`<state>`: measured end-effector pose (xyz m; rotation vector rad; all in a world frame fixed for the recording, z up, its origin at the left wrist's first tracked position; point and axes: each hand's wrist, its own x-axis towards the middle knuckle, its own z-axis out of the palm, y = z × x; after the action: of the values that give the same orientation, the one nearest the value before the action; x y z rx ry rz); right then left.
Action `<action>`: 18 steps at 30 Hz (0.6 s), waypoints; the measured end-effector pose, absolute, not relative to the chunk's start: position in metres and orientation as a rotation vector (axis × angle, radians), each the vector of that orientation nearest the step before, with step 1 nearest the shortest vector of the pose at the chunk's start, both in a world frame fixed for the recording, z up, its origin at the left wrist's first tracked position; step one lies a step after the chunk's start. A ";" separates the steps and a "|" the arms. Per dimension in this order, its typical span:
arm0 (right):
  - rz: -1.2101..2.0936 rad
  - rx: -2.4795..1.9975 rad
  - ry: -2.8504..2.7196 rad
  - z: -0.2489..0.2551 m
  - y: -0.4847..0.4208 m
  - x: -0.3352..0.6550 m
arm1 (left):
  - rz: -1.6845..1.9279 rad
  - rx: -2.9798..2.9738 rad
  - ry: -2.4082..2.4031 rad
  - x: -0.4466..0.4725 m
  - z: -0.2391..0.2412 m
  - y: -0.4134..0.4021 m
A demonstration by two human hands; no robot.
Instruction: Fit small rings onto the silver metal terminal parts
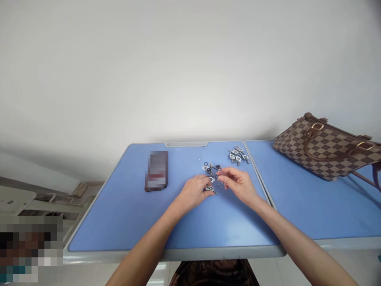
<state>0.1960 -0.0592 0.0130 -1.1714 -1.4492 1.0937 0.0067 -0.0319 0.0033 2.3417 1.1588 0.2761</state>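
My left hand (193, 190) rests low over the blue table (184, 234), its fingers closed on a small silver metal part with a thin stem (212, 190). To the right, my right hand (240, 187) is raised slightly with thumb and forefinger pinched together; what sits between the fingertips is too small to make out. Just beyond both hands lie several loose pieces, among them a round black-faced part (208, 171), a thin dark ring (205, 163) and silver plates. Farther back on the right is a small pile of silver metal parts with stems (238, 155).
A dark flat object (156, 174), partly pixelated, lies on the left of the table. A brown checkered handbag (330, 147) stands on the adjoining table (312, 206), past a seam. Behind is a pale wall (184, 71). Pixelation hides the lower left corner.
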 end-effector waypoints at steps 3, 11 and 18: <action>1.098 -1.167 -1.482 0.009 -0.061 0.193 | 0.279 2.355 1.148 0.007 0.003 -0.032; 0.963 -1.157 -1.676 0.010 -0.064 0.193 | 0.303 2.364 1.129 0.006 0.000 -0.031; 0.898 -1.172 -1.753 0.007 -0.063 0.193 | 0.292 2.383 1.135 0.006 0.001 -0.032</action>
<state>0.1931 -0.0625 0.0066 -1.1723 -1.7530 0.8983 0.0065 -0.0316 0.0006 2.3829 1.1354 0.2920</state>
